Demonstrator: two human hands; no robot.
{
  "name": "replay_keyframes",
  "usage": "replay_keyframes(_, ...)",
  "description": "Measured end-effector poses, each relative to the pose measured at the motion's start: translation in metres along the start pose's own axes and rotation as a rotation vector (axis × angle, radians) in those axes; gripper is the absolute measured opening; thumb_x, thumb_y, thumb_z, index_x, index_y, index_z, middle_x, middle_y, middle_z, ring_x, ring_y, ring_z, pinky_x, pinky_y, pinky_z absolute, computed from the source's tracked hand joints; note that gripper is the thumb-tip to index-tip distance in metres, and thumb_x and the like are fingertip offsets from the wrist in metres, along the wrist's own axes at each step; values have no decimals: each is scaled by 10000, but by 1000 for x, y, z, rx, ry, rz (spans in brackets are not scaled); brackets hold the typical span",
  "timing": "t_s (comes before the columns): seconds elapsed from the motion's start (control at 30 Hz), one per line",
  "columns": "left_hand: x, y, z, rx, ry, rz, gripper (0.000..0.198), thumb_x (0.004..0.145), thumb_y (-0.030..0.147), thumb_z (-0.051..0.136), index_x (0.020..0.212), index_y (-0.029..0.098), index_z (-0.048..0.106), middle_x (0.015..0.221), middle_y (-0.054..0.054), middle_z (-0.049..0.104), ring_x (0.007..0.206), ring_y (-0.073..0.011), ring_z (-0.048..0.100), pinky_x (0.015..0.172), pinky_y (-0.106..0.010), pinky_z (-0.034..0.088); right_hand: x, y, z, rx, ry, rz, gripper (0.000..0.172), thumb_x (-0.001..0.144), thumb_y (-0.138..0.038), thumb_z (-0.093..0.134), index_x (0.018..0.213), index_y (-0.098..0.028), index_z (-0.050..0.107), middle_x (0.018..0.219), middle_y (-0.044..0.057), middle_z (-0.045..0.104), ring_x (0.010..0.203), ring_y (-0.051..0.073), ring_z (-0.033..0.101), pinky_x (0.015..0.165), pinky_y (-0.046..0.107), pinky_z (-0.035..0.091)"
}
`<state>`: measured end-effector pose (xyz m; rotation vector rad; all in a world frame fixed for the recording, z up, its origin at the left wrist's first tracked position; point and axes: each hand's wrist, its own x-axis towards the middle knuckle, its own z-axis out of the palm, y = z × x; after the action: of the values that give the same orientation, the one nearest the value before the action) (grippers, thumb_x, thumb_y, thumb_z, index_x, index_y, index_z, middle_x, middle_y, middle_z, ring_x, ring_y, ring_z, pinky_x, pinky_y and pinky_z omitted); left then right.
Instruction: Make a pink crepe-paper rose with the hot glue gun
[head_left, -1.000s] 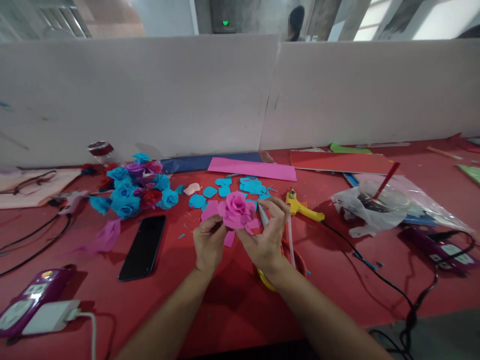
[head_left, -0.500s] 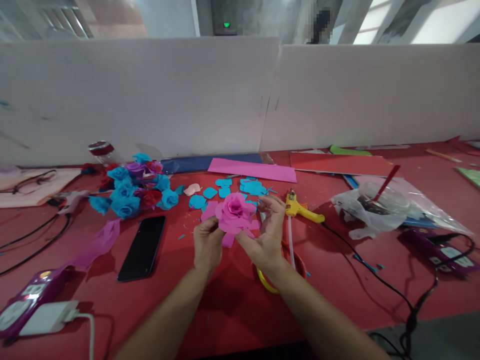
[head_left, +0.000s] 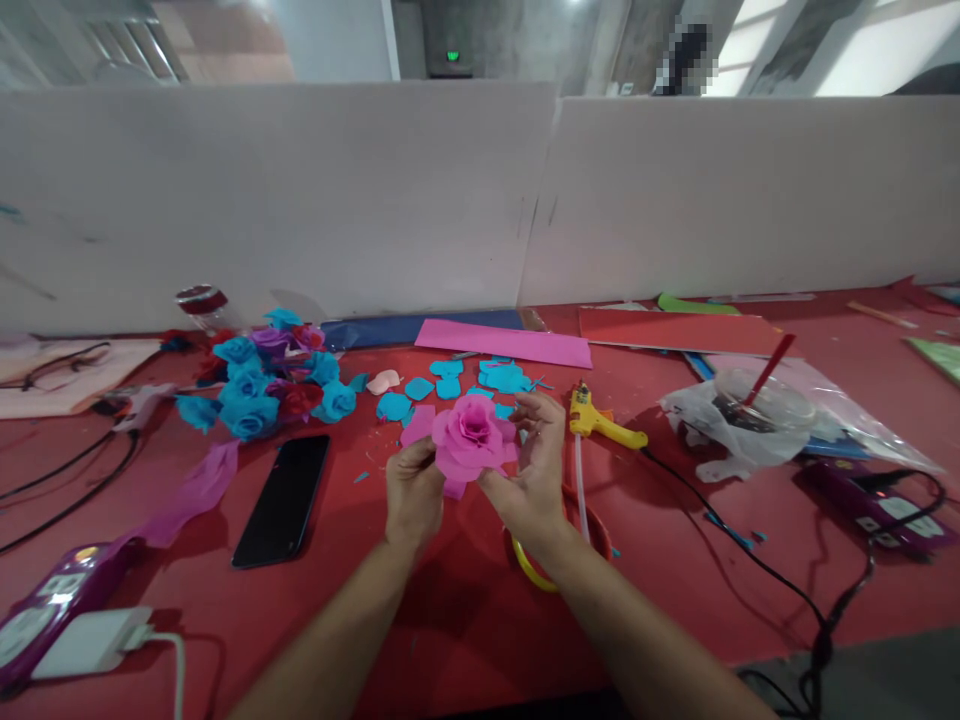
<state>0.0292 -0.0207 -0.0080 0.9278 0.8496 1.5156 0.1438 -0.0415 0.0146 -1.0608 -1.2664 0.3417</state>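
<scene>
A pink paper rose (head_left: 474, 437) with layered petals faces me between my two hands. My left hand (head_left: 416, 495) is closed on its left edge, thumb and fingers pinching there. On the other side, my right hand (head_left: 534, 465) has its thumb on the lower right petals and its fingers curled round the right edge. Pink paper pieces (head_left: 417, 427) lie just behind the flower. Cut blue paper petals (head_left: 502, 376) are scattered beyond it. Close to my right hand lies a yellow glue gun (head_left: 606, 424) with a glue stick (head_left: 582, 490). Yellow-handled scissors (head_left: 534, 568) are partly under my right wrist.
Blue, red and purple paper flowers (head_left: 251, 385) are heaped at the left, near a phone (head_left: 282, 500). A pink strip (head_left: 502, 343) and red sheet (head_left: 675, 328) lie at the back. A bagged cup (head_left: 765, 400), power strips (head_left: 874, 505) and cables are on the right.
The pink rose has tilted a little toward me and sits slightly lower, showing more of its front petals. Both hands keep nearly the same place and hold.
</scene>
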Motion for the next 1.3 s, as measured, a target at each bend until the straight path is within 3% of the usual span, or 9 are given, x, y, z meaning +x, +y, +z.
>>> replay_keyframes(0.33, 2, -1, -2, 7, 16, 3, 95, 548, 186, 765, 628, 203, 716, 634, 24, 680, 559, -117, 559, 570, -233, 477, 1, -1, -1, 22, -22, -7, 661, 571, -162, 579, 1192, -253, 372, 1152, 64, 389, 997, 205, 463, 870, 413, 437)
replay_keyframes(0.57, 4, 0, -5, -9, 11, 32, 108, 530, 157, 777, 610, 194, 714, 600, 19, 666, 590, -127, 573, 576, -235, 486, 1, -3, 0, 9, -8, -38, 603, 637, -219, 622, 1186, -252, 375, 1163, 74, 379, 970, 196, 474, 843, 400, 452)
replay_keyframes(1.0, 5, -2, -4, -26, 4, 23, 197, 548, 179, 772, 740, 209, 745, 687, 3, 708, 679, -158, 623, 646, -273, 505, 2, 0, -1, 96, -80, 66, 573, 722, -263, 610, 1225, -268, 337, 1184, 68, 410, 956, 174, 484, 866, 375, 439)
replay_keyframes(1.1, 4, 1, -2, -23, -14, 34, 110, 567, 180, 764, 670, 195, 729, 643, 5, 693, 634, -134, 610, 604, -237, 482, 2, 0, -1, 125, -83, 105, 521, 750, -245, 579, 1219, -261, 353, 1172, 66, 435, 978, 178, 484, 861, 372, 437)
replay_keyframes(1.2, 4, 5, 2, -1, 8, -64, 81, 582, 197, 766, 626, 166, 706, 555, 3, 659, 492, -94, 565, 467, -191, 405, 3, -1, 0, 131, -81, 157, 492, 766, -240, 576, 1212, -256, 370, 1132, 62, 461, 962, 174, 492, 845, 362, 444)
replay_keyframes(1.3, 7, 9, 5, -42, 72, -240, 188, 534, 207, 800, 681, 144, 702, 612, -28, 689, 443, -83, 565, 388, -168, 334, 4, 0, -1, 120, -40, 197, 474, 766, -235, 586, 1197, -253, 388, 1098, 52, 472, 927, 162, 498, 843, 350, 445)
